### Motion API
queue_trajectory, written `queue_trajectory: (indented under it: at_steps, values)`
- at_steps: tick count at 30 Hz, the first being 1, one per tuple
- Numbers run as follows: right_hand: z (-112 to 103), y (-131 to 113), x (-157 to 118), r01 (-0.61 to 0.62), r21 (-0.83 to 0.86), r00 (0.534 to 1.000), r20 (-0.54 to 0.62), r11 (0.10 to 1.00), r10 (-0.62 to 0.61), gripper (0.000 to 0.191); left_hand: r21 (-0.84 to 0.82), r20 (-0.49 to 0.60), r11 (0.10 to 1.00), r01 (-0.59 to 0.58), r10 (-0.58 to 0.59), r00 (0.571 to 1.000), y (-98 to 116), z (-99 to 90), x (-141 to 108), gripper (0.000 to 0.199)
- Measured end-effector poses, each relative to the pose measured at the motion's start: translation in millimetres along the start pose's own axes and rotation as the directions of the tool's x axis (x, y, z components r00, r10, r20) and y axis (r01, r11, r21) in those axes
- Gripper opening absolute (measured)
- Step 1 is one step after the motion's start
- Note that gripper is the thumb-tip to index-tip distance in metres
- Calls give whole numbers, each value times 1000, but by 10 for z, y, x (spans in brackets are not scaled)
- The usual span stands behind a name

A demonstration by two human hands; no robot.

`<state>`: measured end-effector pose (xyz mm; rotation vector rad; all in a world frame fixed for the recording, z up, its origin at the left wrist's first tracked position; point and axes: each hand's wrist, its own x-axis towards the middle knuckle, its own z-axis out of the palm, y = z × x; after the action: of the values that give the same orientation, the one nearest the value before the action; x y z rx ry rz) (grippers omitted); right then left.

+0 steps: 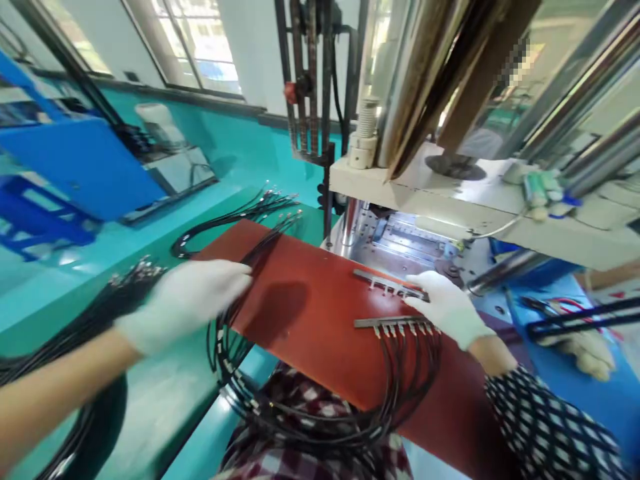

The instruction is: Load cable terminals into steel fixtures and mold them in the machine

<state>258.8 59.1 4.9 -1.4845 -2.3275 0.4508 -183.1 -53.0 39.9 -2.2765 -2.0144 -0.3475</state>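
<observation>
My right hand [446, 305], in a white glove, pinches the right end of a toothed metal strip [385, 284] lying on a reddish-brown board [310, 333]. Just below it, a second metal strip [367, 323] has several black cables [387, 373] attached by their metal ends. These cables loop down across my lap and back up to the left. My left hand [193, 300], also gloved, is over the board's left edge, its fingertips beside a bundle of black cables [265, 243]. Motion blurs its fingers, and whether they grip a cable is unclear.
A press machine [480, 200] with metal columns stands behind the board at right. More black cables [115, 303] lie on the green surface to the left. Pliers [535, 305] and a glove [587, 353] rest on the blue surface at right. A blue stool [40, 213] stands far left.
</observation>
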Motion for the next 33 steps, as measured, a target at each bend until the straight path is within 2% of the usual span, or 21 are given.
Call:
queue_trajectory:
  at_steps: [1, 3, 4, 5, 7, 9, 11, 15, 17, 20, 22, 24, 25, 27, 29, 31, 33]
  values:
    - [49, -52, 71, 0, 19, 1000, 0, 1000, 0, 38, -22, 34, 992, -122, 122, 992, 263, 167, 209, 27]
    - [125, -102, 171, -25, 106, 1000, 16, 994, 23, 27, -117, 59, 943, -310, 318, 946, 796, 552, 657, 41]
    - [150, -97, 202, -40, 157, 999, 25, 987, 37, 21, -175, 47, 921, -347, 360, 932, 1027, 744, 874, 50]
    - [169, -74, 222, -57, 210, 998, 40, 976, 49, 18, -254, 32, 894, -369, 390, 920, 1211, 919, 1069, 49]
    - [197, 8, 253, -102, 322, 994, 67, 941, 85, 23, -390, 22, 815, -430, 475, 880, 1414, 1182, 1356, 34]
    - [232, 90, 294, -164, 447, 986, 77, 879, 145, 32, -460, 9, 760, -460, 522, 853, 1428, 1321, 1496, 25]
    - [286, 123, 356, -206, 552, 975, 48, 808, 216, 38, -489, -1, 737, -467, 535, 845, 1349, 1371, 1530, 26]
    - [345, 18, 467, -155, 695, 953, -81, 702, 291, 36, -522, 3, 713, -468, 550, 835, 1235, 1410, 1507, 32]
    - [274, -38, 445, -120, 732, 947, -118, 671, 298, 35, -523, -3, 708, -474, 555, 832, 1234, 1441, 1508, 33]
    - [53, -13, 280, -102, 765, 931, -152, 636, 332, 35, -512, -15, 704, -492, 565, 825, 1250, 1465, 1517, 33]
    - [-84, 58, 122, -152, 713, 892, -199, 684, 406, 34, -494, -15, 708, -505, 573, 819, 1258, 1454, 1514, 32]
    - [-144, 120, -18, -251, 535, 848, -280, 807, 450, 32, -464, -6, 721, -514, 578, 816, 1262, 1431, 1505, 32]
    - [-139, 134, -66, -287, 407, 852, -306, 867, 426, 33, -453, 3, 728, -515, 579, 816, 1264, 1419, 1500, 32]
    - [-72, 115, -97, -265, 161, 917, -263, 951, 300, 38, -445, 19, 736, -511, 578, 816, 1267, 1400, 1493, 35]
    - [33, 47, -41, -153, -18, 977, -155, 988, 148, 37, -445, 27, 735, -512, 582, 813, 1269, 1387, 1492, 39]
    - [127, -33, 72, -35, -177, 995, -94, 984, 18, 28, -438, 35, 736, -516, 588, 808, 1271, 1376, 1495, 41]
    - [185, -89, 193, 59, -331, 995, -58, 942, -83, 26, -424, 53, 741, -521, 594, 803, 1274, 1366, 1500, 42]
